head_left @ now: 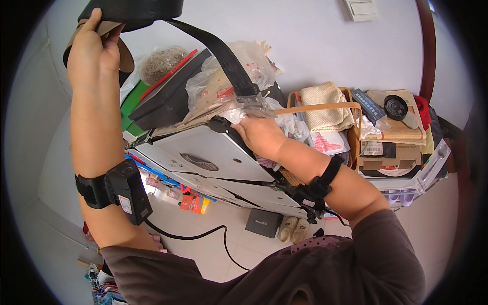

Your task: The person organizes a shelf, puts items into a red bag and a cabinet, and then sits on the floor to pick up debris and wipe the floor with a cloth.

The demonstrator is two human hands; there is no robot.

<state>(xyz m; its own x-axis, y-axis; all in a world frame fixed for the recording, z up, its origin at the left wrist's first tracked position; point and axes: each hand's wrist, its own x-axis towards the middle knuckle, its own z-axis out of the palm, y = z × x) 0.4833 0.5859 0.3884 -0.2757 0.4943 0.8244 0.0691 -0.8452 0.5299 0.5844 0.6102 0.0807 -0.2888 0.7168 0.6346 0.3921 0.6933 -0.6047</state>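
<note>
While the black strap [223,51] runs taut from the dark bag [137,10] held overhead down to its metal buckle [252,104], I read the left hand [94,51] as closed around the bag's tan underside, thumb and fingers wrapped over the edge. The right hand [259,134] sits at the buckle end, fingers curled under and pressed against crumpled clear plastic bags [229,76]; whether it actually pinches the buckle I cannot tell, since the fingertips are hidden. My judgement of the risk: the strap crosses a loosely heaped pile, so a pull could drag the plastic bags with it and tip the slanted grey-white cases [213,162] beneath, which already lean downhill toward the floor. The buckle could also snag the thin film and tear it. Beyond the hands, a woven basket [351,127] with a tan handle holds a folded cream cloth [323,107] and a white packet with pink print [328,142]. To its right, flat brown cardboard packages [396,132] are stacked with a round black disc [395,107] on top. A white wall plate [362,9] sits high on the wall. A small dark box [263,222] lies on the floor below.
</note>
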